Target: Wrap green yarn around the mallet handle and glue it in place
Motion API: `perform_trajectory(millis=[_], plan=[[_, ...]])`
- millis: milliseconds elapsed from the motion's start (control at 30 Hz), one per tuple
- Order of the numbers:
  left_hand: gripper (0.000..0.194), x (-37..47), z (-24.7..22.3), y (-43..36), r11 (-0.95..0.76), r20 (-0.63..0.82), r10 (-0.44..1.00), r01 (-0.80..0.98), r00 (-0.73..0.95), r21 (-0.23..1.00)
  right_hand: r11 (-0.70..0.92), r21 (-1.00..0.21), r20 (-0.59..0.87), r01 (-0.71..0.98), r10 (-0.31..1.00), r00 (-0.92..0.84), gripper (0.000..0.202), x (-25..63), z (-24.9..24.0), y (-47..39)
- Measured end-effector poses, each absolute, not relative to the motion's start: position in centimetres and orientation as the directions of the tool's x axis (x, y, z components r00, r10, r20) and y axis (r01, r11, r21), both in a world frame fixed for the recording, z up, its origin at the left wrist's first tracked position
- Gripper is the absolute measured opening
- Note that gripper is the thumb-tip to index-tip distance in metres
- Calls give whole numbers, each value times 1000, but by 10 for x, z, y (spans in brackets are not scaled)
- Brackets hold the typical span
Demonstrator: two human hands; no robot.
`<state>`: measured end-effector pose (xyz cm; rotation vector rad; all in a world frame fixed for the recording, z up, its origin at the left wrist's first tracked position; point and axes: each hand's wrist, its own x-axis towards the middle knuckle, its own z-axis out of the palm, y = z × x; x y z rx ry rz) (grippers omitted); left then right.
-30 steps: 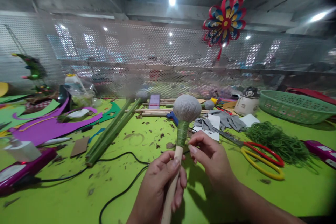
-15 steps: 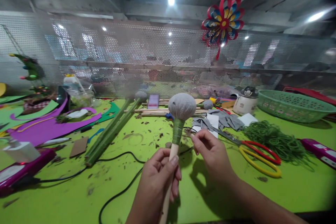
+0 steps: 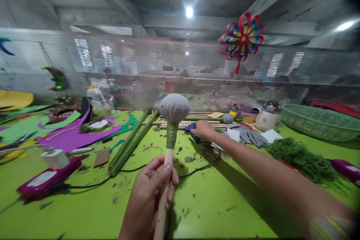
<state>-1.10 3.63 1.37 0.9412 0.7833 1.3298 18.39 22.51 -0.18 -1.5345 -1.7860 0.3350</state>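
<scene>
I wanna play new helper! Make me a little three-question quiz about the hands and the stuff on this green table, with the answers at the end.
1. True or false: the right hand is gripping the pale wooden stick.

2. Fill in the missing colour: just below the round grey head, the wrapping is ____.

3. Pick one. Which thing is the right hand at?
A) the green basket
B) the blue object
C) the white cup with the black lid

Key:
1. False; the left hand grips it.
2. Green.
3. B.
</scene>
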Motion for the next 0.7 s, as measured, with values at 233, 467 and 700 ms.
perform_trajectory(millis=[233,467,700], plan=[[19,-19,9,42,7,54,990,-419,134,908,154,-697,307,700,947,98,22,147,-27,243],[14,-16,8,49,41,57,975,-429,213,903,145,-787,264,600,958,114,16,192,8,221],[15,0,7,53,22,48,983,-366,180,930,391,-905,361,165,914,-186,18,246,41,109]])
